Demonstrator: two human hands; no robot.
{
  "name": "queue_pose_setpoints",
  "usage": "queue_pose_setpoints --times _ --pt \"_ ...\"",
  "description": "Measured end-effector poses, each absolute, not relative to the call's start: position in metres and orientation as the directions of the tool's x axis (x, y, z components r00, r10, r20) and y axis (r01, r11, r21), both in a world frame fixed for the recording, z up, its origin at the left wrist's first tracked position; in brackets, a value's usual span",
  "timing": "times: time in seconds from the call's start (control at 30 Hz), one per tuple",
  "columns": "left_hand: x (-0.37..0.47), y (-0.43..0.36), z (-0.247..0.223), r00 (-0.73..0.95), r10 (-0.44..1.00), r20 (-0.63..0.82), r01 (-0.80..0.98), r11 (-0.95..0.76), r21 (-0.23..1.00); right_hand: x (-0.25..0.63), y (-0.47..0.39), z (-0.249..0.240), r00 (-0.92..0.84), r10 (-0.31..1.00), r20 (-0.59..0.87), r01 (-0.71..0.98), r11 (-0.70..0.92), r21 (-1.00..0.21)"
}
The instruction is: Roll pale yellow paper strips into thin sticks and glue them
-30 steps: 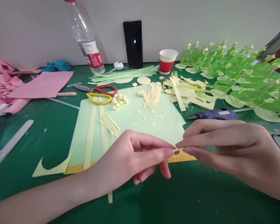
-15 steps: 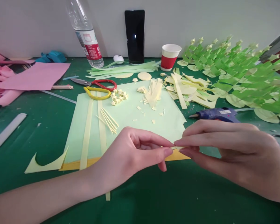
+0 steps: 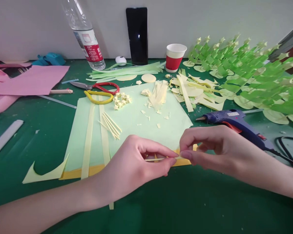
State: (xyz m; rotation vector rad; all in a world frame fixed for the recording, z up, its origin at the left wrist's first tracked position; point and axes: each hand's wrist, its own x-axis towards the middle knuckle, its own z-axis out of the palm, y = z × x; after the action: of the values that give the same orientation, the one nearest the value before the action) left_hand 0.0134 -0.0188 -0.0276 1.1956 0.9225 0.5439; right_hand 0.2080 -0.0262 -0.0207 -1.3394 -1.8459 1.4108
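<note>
A thin pale yellow rolled paper stick (image 3: 153, 160) runs between my hands above the front edge of the pale green paper sheet (image 3: 136, 117). My left hand (image 3: 139, 165) pinches it between thumb and forefinger. At the stick's right end, my right hand (image 3: 215, 148) is closed in a pinch; the fingertips hide that end. Several similar thin paper sticks (image 3: 111, 125) lie on the sheet, left of my hands. Small folded paper stars (image 3: 122, 100) form a pile behind them. Two long pale yellow paper strips (image 3: 88, 139) extend toward me, partly under my left arm.
Scissors (image 3: 100, 92) lie at the sheet's back left. A blue glue gun (image 3: 230, 118) rests behind my right hand. Paper scraps (image 3: 197, 92), a paper cup (image 3: 175, 58), a bottle (image 3: 90, 48) and a phone (image 3: 138, 35) stand farther back. Green paper plants (image 3: 234, 61) crowd the right.
My right hand has turned and curled its fingers into a tighter pinch. More of the stick shows within my left hand, and more of the glue gun is uncovered. The view has shifted slightly.
</note>
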Motion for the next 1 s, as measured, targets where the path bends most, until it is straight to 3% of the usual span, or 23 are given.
queue_pose_setpoints --times 0.13,0.33,0.67,0.8,1.0 --pt "0.0132 -0.0187 -0.0284 0.542 0.787 -0.294 0.148 0.255 0.955 0.2094 -0.0244 -0.0241 -0.477 0.804 -0.355 0.358 -0.191 -0.914" --pt "0.0135 -0.0191 -0.0316 0.543 0.782 -0.305 0.145 0.27 0.952 0.2099 -0.0235 -0.025 -0.495 0.757 -0.427 0.362 -0.267 -0.893" --pt "0.0135 -0.0167 -0.0331 0.573 0.726 -0.38 0.172 0.347 0.922 0.2081 -0.0239 -0.0263 -0.518 0.75 -0.41 0.301 -0.289 -0.909" --pt "0.0134 -0.0158 -0.0325 0.574 0.723 -0.385 0.191 0.338 0.921 0.2071 -0.0228 -0.0248 -0.528 0.706 -0.473 0.344 -0.331 -0.879" --pt "0.0125 -0.0139 -0.0302 0.578 0.715 -0.394 0.213 0.334 0.918 0.2079 -0.0213 -0.0246 -0.486 0.768 -0.417 0.354 -0.263 -0.898"
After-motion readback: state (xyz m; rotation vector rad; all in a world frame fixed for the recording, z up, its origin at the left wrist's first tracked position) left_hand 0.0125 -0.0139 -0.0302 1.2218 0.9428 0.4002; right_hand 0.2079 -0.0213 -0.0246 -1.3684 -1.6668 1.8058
